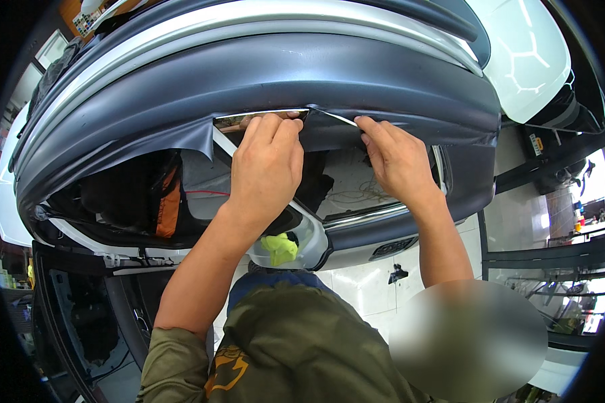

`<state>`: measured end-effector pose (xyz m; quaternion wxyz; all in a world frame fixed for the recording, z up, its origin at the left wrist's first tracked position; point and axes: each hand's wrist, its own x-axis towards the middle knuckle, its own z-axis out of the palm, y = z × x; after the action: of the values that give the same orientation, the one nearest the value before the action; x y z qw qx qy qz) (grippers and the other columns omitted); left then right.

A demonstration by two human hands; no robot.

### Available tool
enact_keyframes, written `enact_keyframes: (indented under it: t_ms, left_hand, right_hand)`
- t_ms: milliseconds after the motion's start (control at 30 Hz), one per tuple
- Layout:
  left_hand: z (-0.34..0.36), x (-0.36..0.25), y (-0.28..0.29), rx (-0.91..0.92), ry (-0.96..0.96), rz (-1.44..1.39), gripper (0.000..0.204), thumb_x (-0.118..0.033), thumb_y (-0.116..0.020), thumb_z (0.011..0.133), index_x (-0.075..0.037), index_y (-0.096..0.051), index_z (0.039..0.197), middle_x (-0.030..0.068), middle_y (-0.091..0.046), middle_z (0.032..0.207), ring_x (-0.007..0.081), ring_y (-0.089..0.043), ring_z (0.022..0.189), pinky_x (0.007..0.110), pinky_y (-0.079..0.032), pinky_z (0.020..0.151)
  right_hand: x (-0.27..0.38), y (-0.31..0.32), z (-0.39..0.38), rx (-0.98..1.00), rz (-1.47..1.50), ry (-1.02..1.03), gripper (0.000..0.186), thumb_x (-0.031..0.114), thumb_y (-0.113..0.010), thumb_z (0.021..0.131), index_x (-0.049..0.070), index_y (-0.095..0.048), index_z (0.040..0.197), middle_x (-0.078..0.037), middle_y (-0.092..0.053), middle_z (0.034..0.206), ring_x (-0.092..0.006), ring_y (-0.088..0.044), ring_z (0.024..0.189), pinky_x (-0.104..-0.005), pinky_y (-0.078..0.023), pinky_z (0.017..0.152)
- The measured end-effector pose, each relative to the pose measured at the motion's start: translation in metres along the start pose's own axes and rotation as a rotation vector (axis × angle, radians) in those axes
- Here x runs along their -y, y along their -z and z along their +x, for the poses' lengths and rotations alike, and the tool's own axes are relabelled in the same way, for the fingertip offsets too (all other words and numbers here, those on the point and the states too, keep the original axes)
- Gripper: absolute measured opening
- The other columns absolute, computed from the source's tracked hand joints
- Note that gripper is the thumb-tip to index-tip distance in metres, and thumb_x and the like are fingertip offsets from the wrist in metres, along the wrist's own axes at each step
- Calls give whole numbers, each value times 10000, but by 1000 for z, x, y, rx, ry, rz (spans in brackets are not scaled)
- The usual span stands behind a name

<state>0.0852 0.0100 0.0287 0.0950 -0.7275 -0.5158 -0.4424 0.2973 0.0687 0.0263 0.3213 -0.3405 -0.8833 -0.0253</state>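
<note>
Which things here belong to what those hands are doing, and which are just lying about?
In the work:
dark grey film, its edge at the right hand
glossy strip by the left hand
car

Apparently lying about:
yellow-green cloth
orange fabric in the car
black object on the floor

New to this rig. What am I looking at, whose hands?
No robot: the bare hands belong to the person wearing the camera. The one picture comes from a fisheye head camera looking down, so straight edges bend near the rim; picture left is the person's left. Dark film covers part of a car. The right hand pinches the film's edge; the left hand is at a shiny strip, its grip unclear. Below it shows a yellow-green cloth.
</note>
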Motion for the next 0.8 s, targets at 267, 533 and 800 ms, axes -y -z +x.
enact_keyframes:
  t_ms: [267, 533, 800]
  left_hand:
    - [-2, 0, -1, 26, 2, 27, 144, 52, -585, 792, 35, -614, 932, 155, -614, 922, 331, -604, 871, 398, -485, 767]
    - [-5, 3, -4, -7, -68, 32, 194, 36, -639, 752, 6, -634, 944, 109, -559, 843, 276, -561, 796, 376, -491, 693]
    - [-12, 1, -3, 31, -97, 0, 209, 35, -649, 738, 8, -634, 944, 97, -540, 826, 272, -546, 778, 374, -484, 662]
  right_hand:
    - [-1, -5, -2, 2, -5, -11, 254, 95, -591, 874, 100, -576, 1128, -86, -575, 765, -276, -614, 708, -387, -494, 594]
    - [2, -10, -8, 11, 21, -62, 223, 94, -577, 882, 91, -551, 1103, -95, -577, 755, -291, -614, 705, -406, -497, 597]
    - [7, -21, -21, -28, 97, -144, 225, 52, -579, 872, 68, -540, 1093, -114, -582, 768, -312, -611, 715, -419, -489, 608]
